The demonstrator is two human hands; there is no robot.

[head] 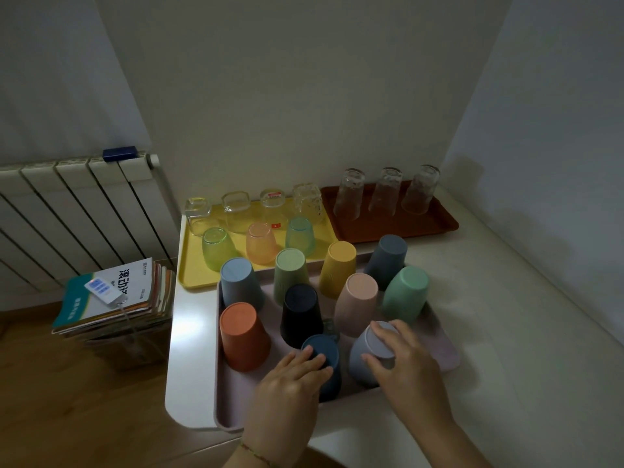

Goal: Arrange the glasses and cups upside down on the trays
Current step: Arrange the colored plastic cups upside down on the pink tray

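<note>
Several coloured cups stand upside down on a pink tray (233, 396) at the front of the white table. My left hand (290, 383) grips the dark blue cup (326, 349) near the tray's front edge. Beside it, my right hand (405, 363) holds the lavender cup (364, 352) from above, and that cup leans to the left. Behind them, a yellow tray (194, 265) carries inverted clear and tinted glasses. A brown tray (435, 224) at the back right bears three tall clear glasses (385, 192), also upside down.
A radiator (77, 211) lines the wall on the left. A stack of books (114, 298) with a small white device on top stands on the wooden floor beside the table. White walls close in the table's back and right.
</note>
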